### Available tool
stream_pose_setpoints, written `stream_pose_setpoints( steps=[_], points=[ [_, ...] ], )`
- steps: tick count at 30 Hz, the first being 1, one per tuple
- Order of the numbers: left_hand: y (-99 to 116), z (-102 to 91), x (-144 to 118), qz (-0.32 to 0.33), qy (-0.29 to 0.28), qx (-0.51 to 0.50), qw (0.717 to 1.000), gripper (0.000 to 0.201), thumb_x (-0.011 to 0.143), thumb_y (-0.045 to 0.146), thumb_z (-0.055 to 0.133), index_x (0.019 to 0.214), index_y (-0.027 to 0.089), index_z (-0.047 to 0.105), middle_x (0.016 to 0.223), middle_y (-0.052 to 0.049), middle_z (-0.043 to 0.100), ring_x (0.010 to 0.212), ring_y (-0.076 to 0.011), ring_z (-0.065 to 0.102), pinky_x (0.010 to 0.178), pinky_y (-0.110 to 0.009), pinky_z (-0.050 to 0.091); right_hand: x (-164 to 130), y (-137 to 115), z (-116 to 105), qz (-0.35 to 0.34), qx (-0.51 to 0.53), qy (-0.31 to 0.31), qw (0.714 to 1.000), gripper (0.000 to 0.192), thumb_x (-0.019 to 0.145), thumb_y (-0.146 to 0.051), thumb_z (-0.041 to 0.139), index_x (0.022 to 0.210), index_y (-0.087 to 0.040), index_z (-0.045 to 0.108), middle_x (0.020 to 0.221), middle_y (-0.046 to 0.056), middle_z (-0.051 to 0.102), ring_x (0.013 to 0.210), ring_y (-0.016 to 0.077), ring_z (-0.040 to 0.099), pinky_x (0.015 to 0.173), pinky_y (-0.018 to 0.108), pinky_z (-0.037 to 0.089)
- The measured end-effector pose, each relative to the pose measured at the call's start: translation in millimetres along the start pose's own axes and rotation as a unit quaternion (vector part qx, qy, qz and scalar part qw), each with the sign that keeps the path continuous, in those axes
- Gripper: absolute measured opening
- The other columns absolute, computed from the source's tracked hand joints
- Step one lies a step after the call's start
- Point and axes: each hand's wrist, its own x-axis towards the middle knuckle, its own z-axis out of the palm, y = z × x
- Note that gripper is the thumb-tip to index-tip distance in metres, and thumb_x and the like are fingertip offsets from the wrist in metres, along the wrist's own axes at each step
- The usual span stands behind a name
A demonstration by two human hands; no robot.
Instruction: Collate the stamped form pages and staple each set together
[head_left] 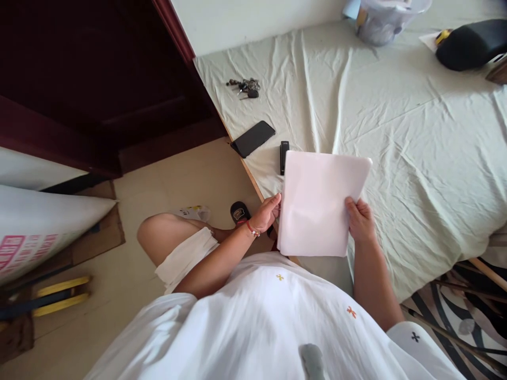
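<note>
Both my hands hold a stack of white paper (319, 206) over the near edge of the cloth-covered table. My left hand (266, 214), with a red beaded bracelet at the wrist, grips the stack's left edge. On the right edge, the thumb of my right hand (360, 217) lies on top while the other fingers curl at the side and partly underneath. Just beyond the stack's upper left corner lies a small black device (284, 157). Farther left, a black smartphone (253, 138) rests close to the table's edge.
A bunch of keys (246, 87) lies on the pale green tablecloth (412, 132). Toward the back right stand a clear plastic bucket (382, 24) and a dark rounded object (469, 45). At the left, a large white sack (47, 227) sits on cardboard near a dark red door (99, 63).
</note>
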Motion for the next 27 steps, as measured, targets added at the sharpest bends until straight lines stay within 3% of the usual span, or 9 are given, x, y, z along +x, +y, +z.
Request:
stream_pose_setpoints(
  steps=[3, 7, 12, 17, 22, 24, 27],
  points=[
    [-3, -4.9, 5, 0.009, 0.055, 0.028, 0.998, 0.046, 0.065, 0.056, 0.088, 0.084, 0.015, 0.077, 0.084, -0.008, 0.078, 0.09, -0.0287, 0.074, 0.084, -0.039, 0.056, 14, 5, 19, -0.02, -0.025, -0.029, 0.999, 0.034, 0.089, -0.055, 0.069, 0.108, -0.026, 0.074, 0.097, 0.001, 0.075, 0.08, 0.0183, 0.067, 0.07, 0.03, 0.052],
    [-9, -10.1, 14, 0.041, 0.12, 0.057, 0.99, 0.049, 0.064, 0.054, 0.088, 0.089, 0.015, 0.076, 0.082, -0.006, 0.078, 0.087, -0.0267, 0.072, 0.084, -0.039, 0.054, 20, 16, 24, -0.026, -0.039, 0.008, 0.999, 0.035, 0.08, -0.052, 0.08, 0.1, -0.025, 0.07, 0.085, -0.001, 0.069, 0.069, 0.0139, 0.059, 0.063, 0.026, 0.048],
    [-13, -11.3, 18, 0.062, 0.128, 0.09, 0.986, 0.05, 0.065, 0.053, 0.088, 0.094, 0.015, 0.074, 0.086, -0.004, 0.077, 0.086, -0.0225, 0.069, 0.086, -0.037, 0.052, 23, 22, 17, 0.0, 0.002, 0.009, 1.0, 0.037, 0.073, -0.051, 0.085, 0.091, -0.024, 0.067, 0.084, 0.0, 0.068, 0.068, 0.0141, 0.057, 0.064, 0.028, 0.048],
    [-14, -13.0, 18, 0.1, 0.146, 0.09, 0.98, 0.046, 0.075, 0.062, 0.079, 0.079, 0.017, 0.069, 0.077, -0.001, 0.072, 0.087, -0.0207, 0.067, 0.086, -0.034, 0.051, 20, 19, 18, -0.023, -0.082, 0.017, 0.996, 0.035, 0.084, -0.057, 0.071, 0.085, -0.022, 0.066, 0.073, -0.002, 0.059, 0.063, 0.013, 0.047, 0.059, 0.026, 0.038],
    [-14, -11.1, 19, 0.114, 0.13, 0.098, 0.98, 0.047, 0.077, 0.062, 0.078, 0.088, 0.017, 0.073, 0.094, -0.005, 0.077, 0.105, -0.0251, 0.067, 0.101, -0.038, 0.048, 20, 19, 11, -0.083, -0.188, 0.113, 0.972, 0.036, 0.088, -0.051, 0.066, 0.071, -0.02, 0.058, 0.061, -0.006, 0.04, 0.059, 0.0106, 0.034, 0.058, 0.026, 0.029],
    [-14, -10.0, 19, 0.11, 0.125, 0.078, 0.983, 0.047, 0.076, 0.06, 0.079, 0.093, 0.017, 0.074, 0.101, -0.006, 0.078, 0.11, -0.0264, 0.067, 0.105, -0.04, 0.047, 24, 20, 3, -0.095, -0.13, 0.18, 0.97, 0.036, 0.082, -0.049, 0.071, 0.068, -0.02, 0.055, 0.061, -0.007, 0.039, 0.06, 0.01, 0.034, 0.059, 0.026, 0.03],
    [-14, -10.0, 18, 0.084, 0.116, 0.053, 0.988, 0.05, 0.075, 0.061, 0.08, 0.097, 0.016, 0.074, 0.101, -0.009, 0.079, 0.109, -0.0293, 0.069, 0.103, -0.045, 0.049, 32, 21, -13, -0.076, 0.062, 0.252, 0.963, 0.037, 0.069, -0.044, 0.082, 0.069, -0.02, 0.053, 0.066, -0.007, 0.046, 0.062, 0.0099, 0.043, 0.062, 0.025, 0.038]
  ],
)
